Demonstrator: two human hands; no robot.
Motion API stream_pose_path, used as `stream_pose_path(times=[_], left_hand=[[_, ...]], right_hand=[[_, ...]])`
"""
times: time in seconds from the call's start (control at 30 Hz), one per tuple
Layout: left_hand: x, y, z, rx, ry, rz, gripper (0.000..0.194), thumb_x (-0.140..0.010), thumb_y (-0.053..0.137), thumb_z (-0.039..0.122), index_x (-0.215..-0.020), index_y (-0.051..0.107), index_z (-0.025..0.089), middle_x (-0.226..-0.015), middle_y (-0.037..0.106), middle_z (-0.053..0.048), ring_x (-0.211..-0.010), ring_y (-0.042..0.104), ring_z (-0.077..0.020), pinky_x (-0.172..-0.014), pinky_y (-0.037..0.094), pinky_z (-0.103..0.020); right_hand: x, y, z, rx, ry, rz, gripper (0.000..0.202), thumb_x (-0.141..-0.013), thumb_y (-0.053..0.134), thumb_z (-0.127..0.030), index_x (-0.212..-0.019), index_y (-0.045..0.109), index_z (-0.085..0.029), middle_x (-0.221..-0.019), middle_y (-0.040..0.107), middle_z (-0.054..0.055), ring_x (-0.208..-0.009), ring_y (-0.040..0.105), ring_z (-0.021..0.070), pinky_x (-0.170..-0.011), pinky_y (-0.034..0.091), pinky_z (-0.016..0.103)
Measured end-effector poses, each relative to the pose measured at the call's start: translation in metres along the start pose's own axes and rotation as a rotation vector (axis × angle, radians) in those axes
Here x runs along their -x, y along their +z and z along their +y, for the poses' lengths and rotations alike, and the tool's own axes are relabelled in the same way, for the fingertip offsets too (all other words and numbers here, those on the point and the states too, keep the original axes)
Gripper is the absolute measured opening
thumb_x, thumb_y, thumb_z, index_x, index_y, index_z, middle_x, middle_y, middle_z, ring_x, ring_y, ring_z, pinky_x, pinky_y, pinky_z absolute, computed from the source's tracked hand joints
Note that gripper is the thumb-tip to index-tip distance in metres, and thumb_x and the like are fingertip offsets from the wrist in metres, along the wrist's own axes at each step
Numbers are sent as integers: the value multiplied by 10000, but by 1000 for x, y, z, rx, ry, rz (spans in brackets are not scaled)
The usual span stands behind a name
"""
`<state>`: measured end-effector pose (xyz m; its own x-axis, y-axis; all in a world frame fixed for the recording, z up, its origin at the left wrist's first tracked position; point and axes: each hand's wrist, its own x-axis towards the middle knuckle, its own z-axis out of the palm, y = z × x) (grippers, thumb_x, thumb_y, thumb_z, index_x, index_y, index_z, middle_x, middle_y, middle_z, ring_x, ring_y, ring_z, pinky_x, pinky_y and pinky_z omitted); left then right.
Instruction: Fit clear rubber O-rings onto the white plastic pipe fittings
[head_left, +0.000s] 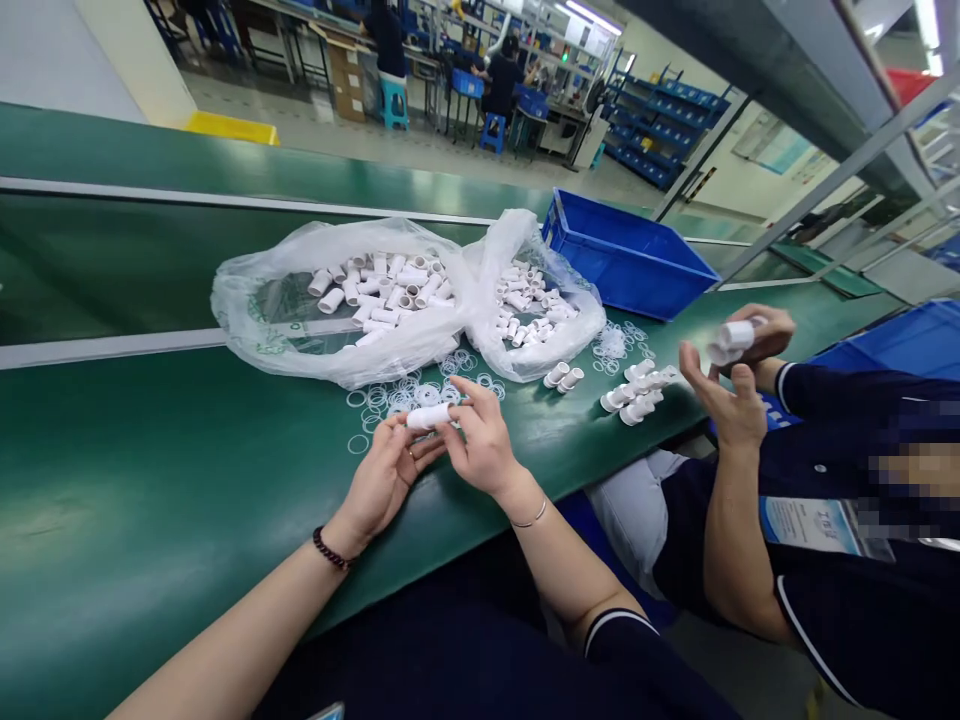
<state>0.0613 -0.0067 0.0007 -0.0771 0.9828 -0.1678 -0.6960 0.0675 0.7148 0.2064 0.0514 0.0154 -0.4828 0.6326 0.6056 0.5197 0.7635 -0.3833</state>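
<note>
A short white plastic tube point(428, 416) lies level between my two hands, above the green bench. My left hand point(380, 482) grips its left end, thumb on the near side and the other fingers beneath. At the right end, my right hand point(484, 442) closes its thumb and fingers on the tube, with the index finger raised. Just beyond my hands, thin clear rings point(371, 405) are scattered on the bench. Behind them, an open clear plastic bag point(262, 325) holds a heap of similar white tubes point(397, 290).
A second bag point(510, 245) holds smaller white fittings, with a blue bin point(630, 255) behind it. Tube assemblies point(637, 390) stand on the bench at right. Beside me, a co-worker's hands point(739, 400) hold white tubes. More rings point(619, 345) lie near there.
</note>
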Motion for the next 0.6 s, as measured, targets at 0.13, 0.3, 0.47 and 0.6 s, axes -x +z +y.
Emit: stream_pose_path(times=[0.13, 0.3, 0.47, 0.6], left_hand=[[6, -3, -5, -338, 177, 51, 456, -793, 713, 416, -1111, 450, 220, -1105, 626, -99, -928, 674, -238, -840, 543, -376], [-3, -5, 1, -748, 203, 21, 361, -776, 668, 510, -1021, 540, 277, -1084, 632, -39, -961, 659, -264, -875, 559, -399], [2, 2, 6, -916, 227, -58, 294, -712, 665, 537, -958, 597, 392, -985, 684, 20, -1026, 635, -357, -965, 505, -571], [23, -4, 5, -983, 211, -80, 281, -728, 631, 546, -994, 598, 463, -1029, 696, 54, -1101, 599, -365, -1021, 444, -593]], right_hand=[[9, -37, 35, 210, 216, 68, 165, -919, 491, -248, -990, 596, -141, -1361, 442, 189, -1255, 431, 256, -1045, 397, 450], [14, -81, 83, 538, 564, -17, 196, -917, 503, -237, -1035, 624, -136, -1380, 422, 173, -1244, 411, 270, -1026, 407, 434], [24, -86, 109, 612, 748, -96, 226, -911, 505, -215, -1093, 613, -136, -1373, 438, 161, -1222, 426, 298, -975, 431, 444], [30, -85, 109, 580, 747, -71, 219, -882, 575, -240, -1074, 616, -144, -1346, 467, 154, -1221, 437, 301, -978, 432, 449]])
